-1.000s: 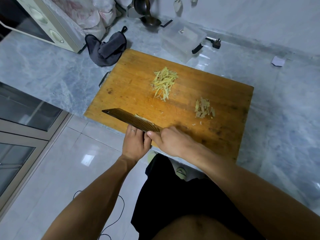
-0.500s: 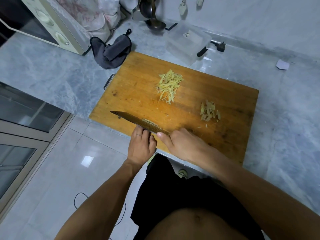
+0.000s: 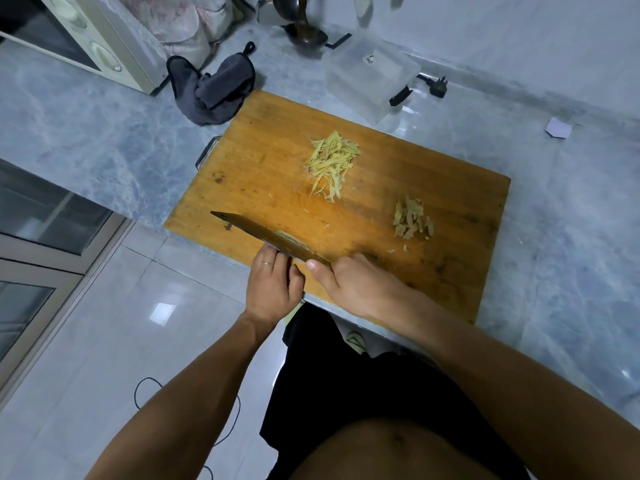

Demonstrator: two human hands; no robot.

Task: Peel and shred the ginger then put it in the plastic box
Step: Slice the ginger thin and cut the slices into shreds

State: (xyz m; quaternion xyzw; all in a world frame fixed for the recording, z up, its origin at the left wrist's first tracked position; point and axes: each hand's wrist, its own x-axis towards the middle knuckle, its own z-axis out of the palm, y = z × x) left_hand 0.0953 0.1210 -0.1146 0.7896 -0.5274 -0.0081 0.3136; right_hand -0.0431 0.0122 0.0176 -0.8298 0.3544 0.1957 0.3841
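Observation:
A pile of shredded ginger (image 3: 331, 165) lies on the wooden cutting board (image 3: 263, 168), toward its far side. A smaller heap of ginger peel (image 3: 412, 219) sits to the right. At the board's near edge my right hand (image 3: 360, 289) grips the handle of a dark cleaver (image 3: 256, 232), whose blade points left with a few ginger shreds stuck on it. My left hand (image 3: 273, 287) rests its fingers against the blade's underside; the fingertips are hidden. The clear plastic box (image 3: 372, 77) stands beyond the board's far edge.
A grey cloth (image 3: 214, 91) lies by the board's far left corner, with a cream oven (image 3: 79, 39) behind it. A ladle (image 3: 304, 32), a black plug (image 3: 438, 86) and a paper scrap (image 3: 557, 128) are on the marble counter (image 3: 86, 126). The floor lies below the counter edge at left.
Both hands and the cleaver stay at the board's near edge, nearly unmoved. My view has shifted slightly, so the board sits a little lower and further right.

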